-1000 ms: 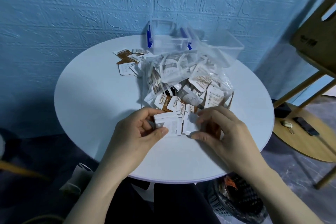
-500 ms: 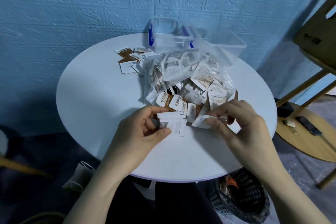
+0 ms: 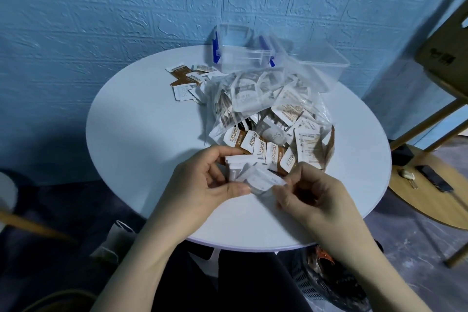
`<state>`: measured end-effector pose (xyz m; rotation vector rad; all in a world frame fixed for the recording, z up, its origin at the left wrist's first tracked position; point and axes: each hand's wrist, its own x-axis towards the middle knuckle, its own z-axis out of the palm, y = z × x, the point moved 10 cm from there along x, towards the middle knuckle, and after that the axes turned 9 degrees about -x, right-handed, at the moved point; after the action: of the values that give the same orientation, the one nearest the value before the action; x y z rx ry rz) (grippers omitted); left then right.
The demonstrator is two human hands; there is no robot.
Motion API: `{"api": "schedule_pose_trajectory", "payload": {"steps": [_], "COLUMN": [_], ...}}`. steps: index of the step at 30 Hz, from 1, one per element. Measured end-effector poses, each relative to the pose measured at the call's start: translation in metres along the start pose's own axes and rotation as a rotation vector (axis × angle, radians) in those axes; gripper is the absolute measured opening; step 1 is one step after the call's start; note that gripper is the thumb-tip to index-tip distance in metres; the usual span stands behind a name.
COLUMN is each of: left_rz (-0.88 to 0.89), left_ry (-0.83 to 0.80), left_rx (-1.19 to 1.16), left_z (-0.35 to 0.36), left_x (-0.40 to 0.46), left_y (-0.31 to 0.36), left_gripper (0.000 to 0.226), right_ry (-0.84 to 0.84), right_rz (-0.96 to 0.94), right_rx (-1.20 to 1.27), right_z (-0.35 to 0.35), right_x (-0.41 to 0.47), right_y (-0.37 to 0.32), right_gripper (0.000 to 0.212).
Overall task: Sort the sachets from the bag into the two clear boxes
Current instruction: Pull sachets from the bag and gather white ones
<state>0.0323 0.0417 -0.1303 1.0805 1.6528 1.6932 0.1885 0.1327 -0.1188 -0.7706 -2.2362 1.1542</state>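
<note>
Left hand [image 3: 200, 185] clamped, thumb against fingers, on a small stack of white sachets [image 3: 236, 168] just above the near part of the bench [image 3: 141, 134]. Right hand [image 3: 311, 192] pinching one more white sachet [image 3: 263, 181], its edge touching the stack. Bag [image 3: 263, 104] slumped at mid-bench, mouth toward the hands, brown sachets [image 3: 255, 144] spilling from it just behind the stack. A few loose sachets [image 3: 184, 81] lying to the bag's left. Two clear boxes at the far edge, behind the bag: one with blue clips [image 3: 238, 50], one plain [image 3: 321, 66], seemingly nothing in either, though the bag hides part of them. Probably very early in the sort, a batch being gathered before any drop. Risks from here: a slippery stack fanning out and sliding from the left grip as another piece is pushed in, since only a thumb and fingertips hold it; a brown sachet getting swept in with the white ones, the two kinds lying touching at the bag's mouth; a reach over the bag to the boxes snagging the crinkled plastic and dragging more sachets out, or nudging those near the right rim off the bench toward the basket [image 3: 326, 284] on the floor below. Mixed batches dropped into one box would mean sorting again.
</note>
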Motion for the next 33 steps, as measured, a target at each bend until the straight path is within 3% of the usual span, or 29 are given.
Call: {"api": "schedule_pose_trajectory", "payload": {"steps": [3,9,11,15,18,22,27,33], "left_rz": [0.014,0.025,0.027,0.025,0.021,0.036,0.046,0.063], "left_ry": [0.012,0.014,0.017,0.013,-0.003,0.006,-0.013,-0.041], "left_rx": [0.024,0.015,0.013,0.002,0.017,0.03,0.021,-0.018], "left_z": [-0.001,-0.002,-0.003,-0.002,-0.001,-0.003,-0.001,0.002], "left_x": [0.001,0.0,0.0,-0.001,-0.001,-0.002,-0.001,-0.001], "left_y": [-0.002,-0.002,-0.002,-0.002,-0.001,0.001,0.001,0.003], "left_gripper": [0.041,0.041,0.04,0.037,0.037,0.045,0.044,0.043], "right_ry": [0.071,0.095,0.104,0.17,0.073,-0.006,0.014,-0.065], "right_rz": [-0.063,-0.166,-0.132,-0.092,-0.099,-0.085,-0.076,-0.109], "right_rx": [-0.347,-0.613,-0.543,-0.165,-0.012,-0.061,-0.095,-0.111], "right_z": [-0.006,0.003,0.0,-0.012,0.002,0.016,0.014,0.02], "right_x": [0.002,0.005,0.003,0.003,0.009,0.013,0.016,0.022], "right_y": [-0.01,-0.015,-0.014,-0.019,-0.02,-0.016,-0.016,-0.017], "right_gripper": [0.023,0.032,0.038,0.036,0.035,0.032,0.05,0.029]}}
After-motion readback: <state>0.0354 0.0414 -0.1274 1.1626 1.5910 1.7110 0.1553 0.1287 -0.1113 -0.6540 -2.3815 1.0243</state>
